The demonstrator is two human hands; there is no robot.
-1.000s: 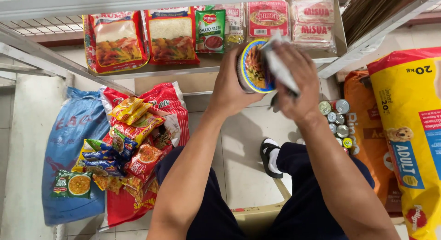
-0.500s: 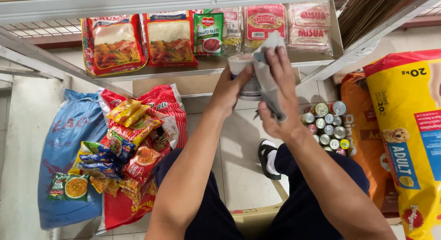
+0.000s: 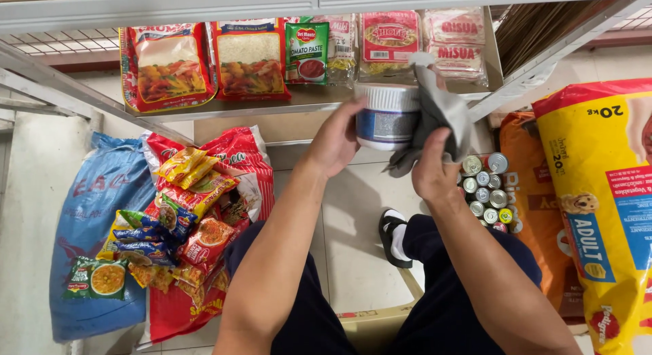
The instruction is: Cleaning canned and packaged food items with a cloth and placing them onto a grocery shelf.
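Tub [image 3: 387, 120], white with a ribbed lid and a blue band round its wall, sits on its side in front of the metal shelf [image 3: 224, 109], at about twelve o'clock from the person's knees. The left hand [image 3: 336, 141] is closed round its near wall, thumb over the top, while the right hand [image 3: 435, 168] is clamped on a grey cloth [image 3: 438, 110] bunched against the tub's far side and lid edge. To wipe it well, I judge the left hand should keep a firm hold and turn the tub a little at a time, letting the cloth cover the lid ribs (where dust tends to lodge) and then the band. On the shelf behind lie flat food packets [image 3: 251, 59], a green sachet [image 3: 307, 52] and pale noodle packs [image 3: 456, 46], close enough that a wide sweep of the cloth could brush them. On the tiled floor [image 3: 346, 212], small cans [image 3: 487, 192] stand in a cluster at three o'clock, just beside the right wrist; a large yellow pet-food sack [image 3: 601, 212] lies farther right. At nine o'clock, snack packets [image 3: 183, 205] spill over a red sack [image 3: 241, 158] and a blue sack [image 3: 95, 219], well apart from the hands.
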